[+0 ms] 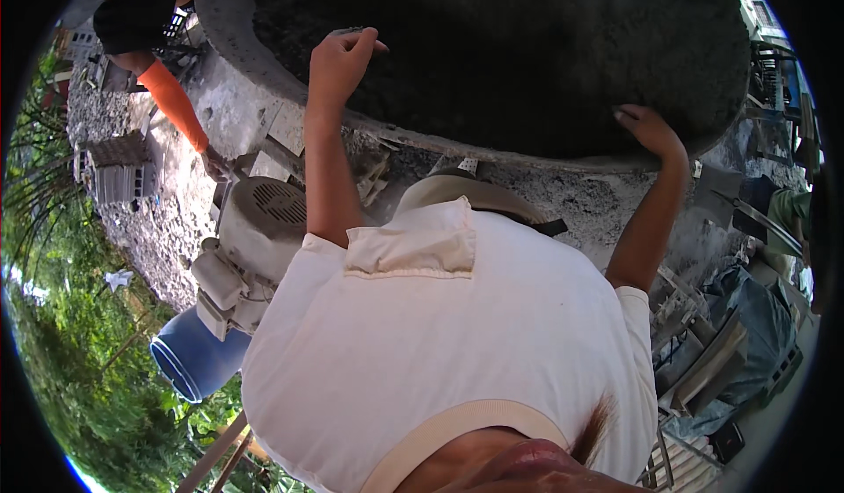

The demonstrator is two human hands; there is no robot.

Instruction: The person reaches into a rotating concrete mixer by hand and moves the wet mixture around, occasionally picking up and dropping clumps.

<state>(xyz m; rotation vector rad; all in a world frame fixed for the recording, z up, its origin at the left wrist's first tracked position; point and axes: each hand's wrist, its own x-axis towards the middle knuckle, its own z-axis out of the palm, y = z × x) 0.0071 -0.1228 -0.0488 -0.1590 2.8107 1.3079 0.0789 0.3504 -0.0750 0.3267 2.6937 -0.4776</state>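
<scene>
A large round tub point(272, 71) with a rough grey rim and a dark, shadowed inside fills the top of the head view. My left hand point(338, 66) is raised over its near left edge, fingers curled and thumb on top. A thin dark edge shows at those fingers, too little to name. Farther right, my right hand point(652, 132) bends inward over the near rim. Its fingertips point left over the dark inside, slightly apart, with nothing seen in them. What lies deep in the tub is too dark to make out.
Left of me stands a dusty grey motor point(264, 216) with a vented cover, above a blue barrel point(198, 352). Another person's orange sleeve point(171, 102) reaches toward the motor. Hollow blocks point(119, 181) are stacked at far left. A dark tarp point(756, 326) lies at right, near a green-clothed person point(789, 216).
</scene>
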